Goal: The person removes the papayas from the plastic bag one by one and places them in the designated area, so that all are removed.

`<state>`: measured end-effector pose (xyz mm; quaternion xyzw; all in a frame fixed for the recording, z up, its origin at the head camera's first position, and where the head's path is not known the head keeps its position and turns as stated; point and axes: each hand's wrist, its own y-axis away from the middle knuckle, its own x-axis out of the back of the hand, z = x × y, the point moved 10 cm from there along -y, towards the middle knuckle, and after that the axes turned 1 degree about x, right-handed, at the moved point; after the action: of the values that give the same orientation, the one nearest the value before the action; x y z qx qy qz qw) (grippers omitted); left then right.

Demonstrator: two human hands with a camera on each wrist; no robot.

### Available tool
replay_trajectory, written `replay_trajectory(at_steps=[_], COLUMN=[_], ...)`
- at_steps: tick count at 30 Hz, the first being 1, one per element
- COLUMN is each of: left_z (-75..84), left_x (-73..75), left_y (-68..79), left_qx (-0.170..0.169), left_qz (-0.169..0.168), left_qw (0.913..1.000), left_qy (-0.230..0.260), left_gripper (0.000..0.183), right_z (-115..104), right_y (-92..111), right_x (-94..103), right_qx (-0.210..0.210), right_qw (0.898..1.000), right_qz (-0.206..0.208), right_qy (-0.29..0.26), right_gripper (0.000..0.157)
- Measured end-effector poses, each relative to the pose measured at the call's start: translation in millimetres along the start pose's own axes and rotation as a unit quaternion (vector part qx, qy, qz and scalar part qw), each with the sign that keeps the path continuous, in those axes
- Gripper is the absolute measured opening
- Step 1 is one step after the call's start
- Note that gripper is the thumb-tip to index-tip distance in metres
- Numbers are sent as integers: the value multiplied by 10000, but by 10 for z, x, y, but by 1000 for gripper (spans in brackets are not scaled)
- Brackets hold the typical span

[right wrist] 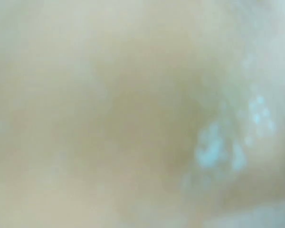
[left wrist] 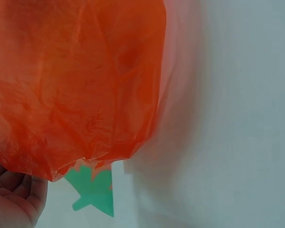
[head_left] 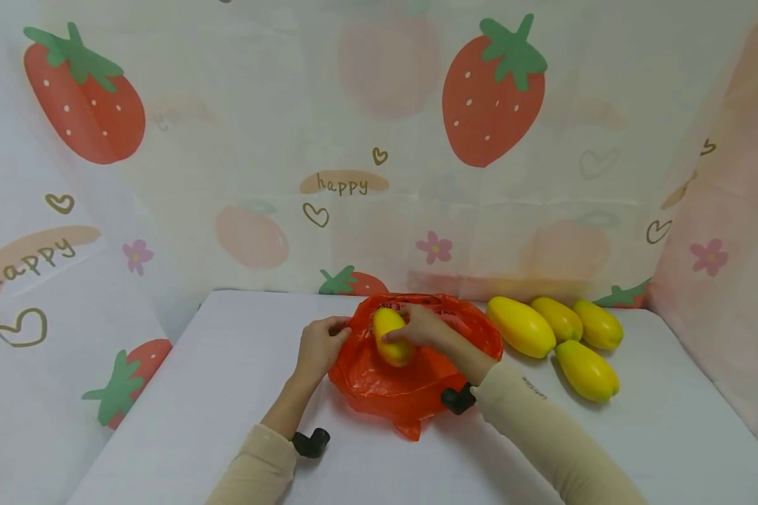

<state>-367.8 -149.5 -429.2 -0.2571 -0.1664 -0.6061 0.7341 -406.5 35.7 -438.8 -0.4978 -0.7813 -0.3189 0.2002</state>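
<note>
A red plastic bag stands with its mouth spread wide on the white table. My left hand pinches the bag's left rim; in the left wrist view, the curled fingers are at the edge of the crinkled bag. Over the bag's mouth, my right hand grips a yellow papaya, held upright with the thumb across its side. The right wrist view is too blurred to make out hand or fruit.
Several more yellow papayas lie grouped on the table to the right of the bag. A cloth backdrop printed with strawberries rises behind the table and along both sides. Black wrist mounts stick out from both sleeves.
</note>
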Motion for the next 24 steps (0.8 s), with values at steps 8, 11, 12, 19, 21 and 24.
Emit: replay_trajectory(at_steps=[8, 11, 12, 19, 21, 24], left_z=[4, 4, 5, 1, -3, -16], left_x=[30, 28, 27, 25, 29, 31], left_y=[-1, 0, -1, -12, -16, -18], left_qx=[-78, -113, -124, -110, -109, -80], left_qz=[48, 50, 53, 62, 94, 101], left_qw=[10000, 9999, 9999, 9999, 9999, 9999], left_qy=[-21, -29, -33, 17, 25, 52], left_gripper=[24, 24, 24, 24, 23, 23], right_z=[40, 63, 66, 44, 37, 33], right_y=[50, 52, 52, 90, 110, 132], right_x=[62, 94, 108, 236, 266, 301], right_qx=[7, 2, 2, 116, 159, 236], right_qw=[10000, 9997, 9997, 9993, 9992, 9991], right_qz=[45, 40, 35, 29, 10, -14], right_qy=[86, 229, 256, 360, 355, 347], right_gripper=[71, 71, 72, 72, 73, 70])
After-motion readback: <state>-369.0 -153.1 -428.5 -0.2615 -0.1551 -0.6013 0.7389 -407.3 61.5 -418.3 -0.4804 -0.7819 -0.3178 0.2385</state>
